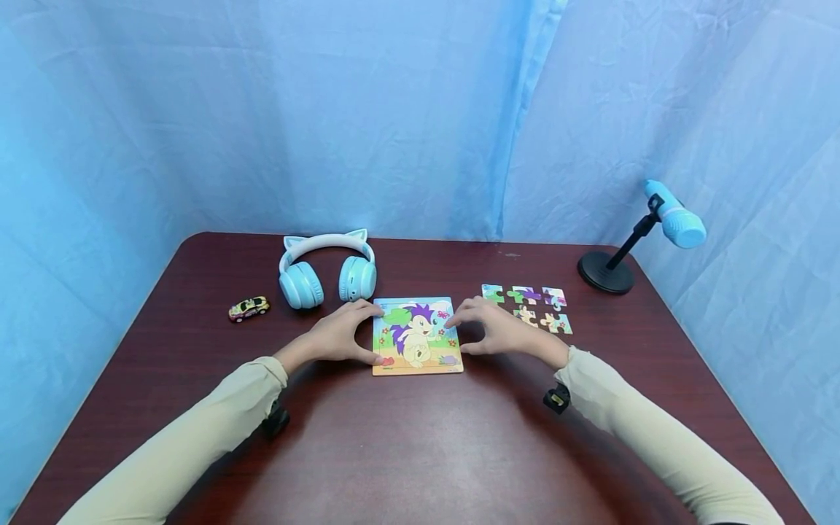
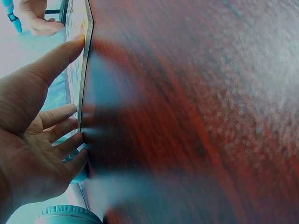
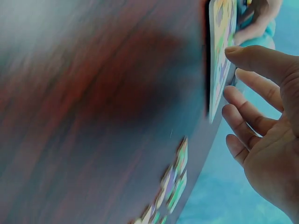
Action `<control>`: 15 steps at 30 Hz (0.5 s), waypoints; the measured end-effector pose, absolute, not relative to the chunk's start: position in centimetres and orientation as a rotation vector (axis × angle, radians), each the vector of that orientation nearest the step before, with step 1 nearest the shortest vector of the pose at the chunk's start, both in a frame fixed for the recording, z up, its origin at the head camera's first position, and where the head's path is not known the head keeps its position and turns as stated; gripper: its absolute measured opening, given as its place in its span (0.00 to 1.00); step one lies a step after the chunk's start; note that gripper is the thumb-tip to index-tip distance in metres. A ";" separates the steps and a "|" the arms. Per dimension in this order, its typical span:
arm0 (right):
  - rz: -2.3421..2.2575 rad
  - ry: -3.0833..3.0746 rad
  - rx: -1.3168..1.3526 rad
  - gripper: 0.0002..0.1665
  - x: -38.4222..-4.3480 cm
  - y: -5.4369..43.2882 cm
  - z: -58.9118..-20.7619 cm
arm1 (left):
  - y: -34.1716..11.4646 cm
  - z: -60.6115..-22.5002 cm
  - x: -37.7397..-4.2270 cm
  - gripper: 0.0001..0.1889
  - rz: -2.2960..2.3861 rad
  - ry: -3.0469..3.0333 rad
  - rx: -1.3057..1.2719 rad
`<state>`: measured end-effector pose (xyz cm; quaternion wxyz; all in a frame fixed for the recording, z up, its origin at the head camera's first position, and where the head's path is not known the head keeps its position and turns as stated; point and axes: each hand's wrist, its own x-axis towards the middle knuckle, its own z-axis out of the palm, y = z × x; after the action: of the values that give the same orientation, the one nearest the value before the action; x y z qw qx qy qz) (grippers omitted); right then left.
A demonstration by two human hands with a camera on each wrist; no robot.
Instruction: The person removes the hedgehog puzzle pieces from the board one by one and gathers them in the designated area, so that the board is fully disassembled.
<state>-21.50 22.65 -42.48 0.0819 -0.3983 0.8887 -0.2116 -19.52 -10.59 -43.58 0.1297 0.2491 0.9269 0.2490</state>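
A square puzzle board (image 1: 415,343) with a purple-spined hedgehog picture lies flat on the table between the two hands. At its left side, my left hand (image 1: 341,334) spans the edge, with the thumb touching near the lower left corner and the fingertips near the upper left one. In the left wrist view, that hand's fingers (image 2: 63,127) are loosely extended along the board's edge. My right hand (image 1: 494,328) is at the right side, its fingers spread over and beside the edge. The right wrist view shows its thumb (image 3: 243,53) close to the board; whether it touches is unclear.
Several loose jigsaw pieces (image 1: 525,294) lie right of the board. Cat-ear headphones (image 1: 302,284) stand behind the left hand, with a toy car (image 1: 249,308) farther left. A blue microphone (image 1: 679,221) on a black stand (image 1: 606,273) is at the back right.
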 end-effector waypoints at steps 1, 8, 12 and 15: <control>-0.627 2.644 -1.200 0.23 -21.4 22.3 -42.6 | -10.6 -43.6 -19.5 0.47 0.723 2.694 0.723; -0.552 2.578 -1.231 0.20 -20.4 20.6 -42.9 | -10.5 -43.5 -19.6 0.47 0.722 2.686 0.709; -0.502 2.569 -1.231 0.19 -20.1 20.1 -42.8 | -10.5 -43.6 -19.6 0.48 0.710 2.689 0.710; -0.485 2.556 -1.232 0.19 -20.0 19.9 -42.6 | -10.6 -43.7 -19.7 0.47 0.704 2.690 0.712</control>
<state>-20.03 19.88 -42.61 0.1313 -0.4244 0.8802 -0.1670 -19.66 -10.57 -43.67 0.1354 0.2458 0.9286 0.2430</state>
